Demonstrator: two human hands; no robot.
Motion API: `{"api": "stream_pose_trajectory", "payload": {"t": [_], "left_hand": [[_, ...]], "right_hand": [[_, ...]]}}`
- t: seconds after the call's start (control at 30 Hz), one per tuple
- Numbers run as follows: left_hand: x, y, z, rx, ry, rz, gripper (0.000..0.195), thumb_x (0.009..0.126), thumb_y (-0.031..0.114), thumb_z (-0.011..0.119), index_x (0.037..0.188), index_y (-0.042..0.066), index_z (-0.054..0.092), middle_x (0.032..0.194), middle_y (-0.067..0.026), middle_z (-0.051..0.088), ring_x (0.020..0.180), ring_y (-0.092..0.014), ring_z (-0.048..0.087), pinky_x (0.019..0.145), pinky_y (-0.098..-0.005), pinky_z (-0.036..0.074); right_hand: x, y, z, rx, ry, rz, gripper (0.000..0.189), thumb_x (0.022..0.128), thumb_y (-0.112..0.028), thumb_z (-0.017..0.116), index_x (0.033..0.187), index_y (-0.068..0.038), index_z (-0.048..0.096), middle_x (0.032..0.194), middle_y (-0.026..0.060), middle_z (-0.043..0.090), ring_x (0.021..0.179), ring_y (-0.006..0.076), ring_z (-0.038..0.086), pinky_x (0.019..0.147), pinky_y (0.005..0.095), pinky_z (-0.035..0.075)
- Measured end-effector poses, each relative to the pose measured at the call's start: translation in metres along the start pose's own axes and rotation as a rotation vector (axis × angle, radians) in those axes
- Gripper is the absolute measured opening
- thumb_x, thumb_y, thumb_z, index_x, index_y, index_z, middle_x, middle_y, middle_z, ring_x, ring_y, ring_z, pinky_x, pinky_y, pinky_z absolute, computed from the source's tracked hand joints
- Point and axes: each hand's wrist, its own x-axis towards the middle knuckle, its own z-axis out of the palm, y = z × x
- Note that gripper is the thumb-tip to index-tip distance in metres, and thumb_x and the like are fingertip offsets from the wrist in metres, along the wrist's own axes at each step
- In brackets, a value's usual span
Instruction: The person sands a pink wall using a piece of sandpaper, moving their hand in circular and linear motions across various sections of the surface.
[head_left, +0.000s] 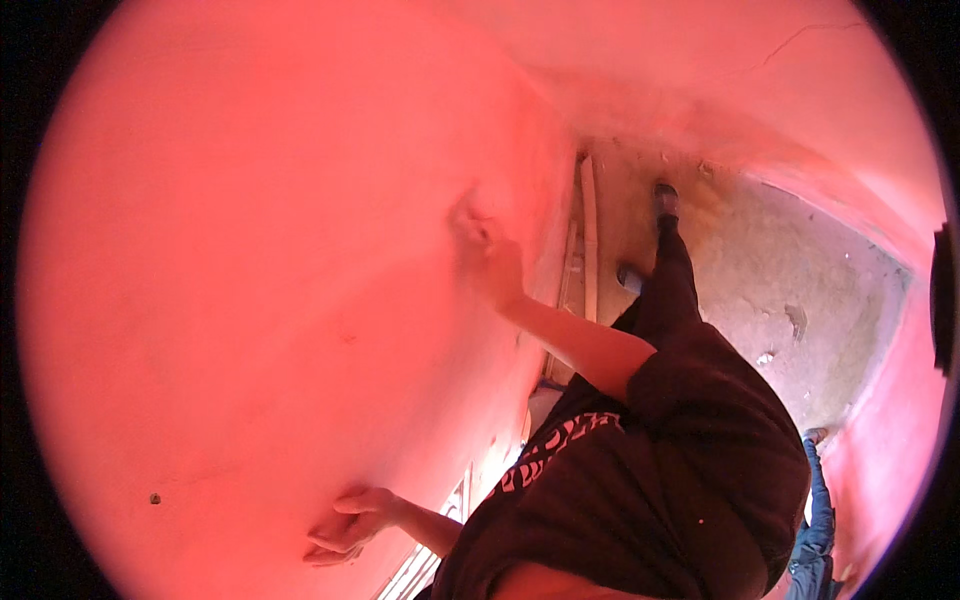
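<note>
Before me is a large pink-red wall. My right hand is up close to it with curled, blurred fingers, and a shadow falls beside it. Whether it touches the wall or holds something small cannot be told. Lower in the picture, my left hand is also near the wall, its fingers loosely apart and nothing seen in it. A small dark hole or spot marks the wall to the left of that hand. My dark T-shirt bears writing.
My feet stand on a worn concrete floor. Long strips lie along the wall's base. Bright slatted light shows at the bottom. Another person in blue clothing is at the lower right, near a further pink wall.
</note>
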Motion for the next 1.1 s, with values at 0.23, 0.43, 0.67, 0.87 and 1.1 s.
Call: {"api": "stream_pose_trajectory", "payload": {"t": [0.23,0.43,0.67,0.87,1.1], "left_hand": [[0.001,0.002,0.003,0.031,0.006,-0.053,0.058,0.101,0.053,0.052,0.137,0.007,0.054,0.157,-0.0236,0.038,0.145,-0.042,0.034,0.107,-0.0634,0.028],[-0.011,-0.017,-0.004,0.031,-0.005,0.001,0.059,0.102,0.055,0.050,0.139,0.010,0.053,0.156,-0.0227,0.039,0.145,-0.041,0.034,0.108,-0.0608,0.027],[-0.008,-0.017,-0.001,0.005,0.011,-0.029,0.061,0.102,0.056,0.049,0.140,0.008,0.052,0.155,-0.0226,0.040,0.145,-0.040,0.035,0.110,-0.0593,0.028],[-0.016,-0.021,0.002,-0.035,0.029,-0.025,0.060,0.102,0.054,0.051,0.138,0.007,0.053,0.155,-0.0242,0.039,0.145,-0.042,0.034,0.109,-0.0623,0.028],[-0.024,-0.038,-0.002,0.032,-0.018,-0.087,0.059,0.101,0.055,0.053,0.138,0.009,0.053,0.154,-0.0253,0.039,0.144,-0.044,0.033,0.107,-0.0674,0.027]], "right_hand": [[0.018,0.111,0.010,-0.095,0.063,-0.461,0.027,0.097,-0.014,0.061,0.119,0.001,0.062,0.122,0.0186,0.071,0.106,0.0342,0.071,0.090,0.0372,0.055],[-0.025,0.025,0.024,0.124,-0.045,0.085,0.031,0.102,-0.013,0.054,0.131,-0.006,0.059,0.130,0.0131,0.066,0.109,0.0246,0.068,0.086,0.0357,0.056],[0.000,0.076,0.015,0.191,-0.008,-0.399,0.030,0.095,-0.018,0.065,0.120,-0.001,0.062,0.125,0.0191,0.068,0.110,0.0351,0.069,0.092,0.0389,0.055],[0.000,0.086,0.028,-0.003,0.130,0.103,0.034,0.099,-0.016,0.058,0.130,-0.003,0.060,0.117,0.0208,0.069,0.098,0.0294,0.070,0.079,0.0355,0.054],[-0.040,0.022,0.025,0.074,-0.017,-0.705,0.035,0.095,-0.011,0.058,0.128,-0.001,0.061,0.138,0.0208,0.060,0.118,0.0311,0.065,0.084,0.0384,0.056]]}}
